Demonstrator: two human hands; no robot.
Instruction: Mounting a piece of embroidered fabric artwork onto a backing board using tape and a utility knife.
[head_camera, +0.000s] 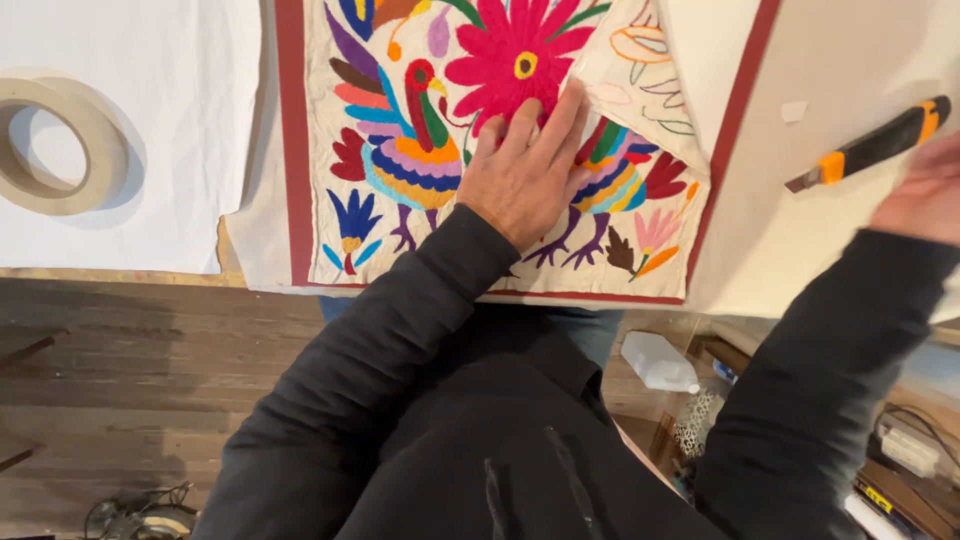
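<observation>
A cream cloth (420, 150) embroidered with bright birds and a pink flower lies on a white table, framed by a dark red border. My left hand (525, 170) lies flat on it, fingers spread, pressing between the two birds. The cloth's upper right corner (640, 70) is folded back, showing its pale underside. At the right edge my right hand (925, 195) is partly out of view, next to a black and orange utility knife (875, 145). Whether this hand grips the knife is unclear.
A roll of pale tape (60, 150) lies on the white sheet at the left. Below the table edge is a dark wooden floor (130, 370). A white plastic jug (655, 362) and clutter sit on the floor at the lower right.
</observation>
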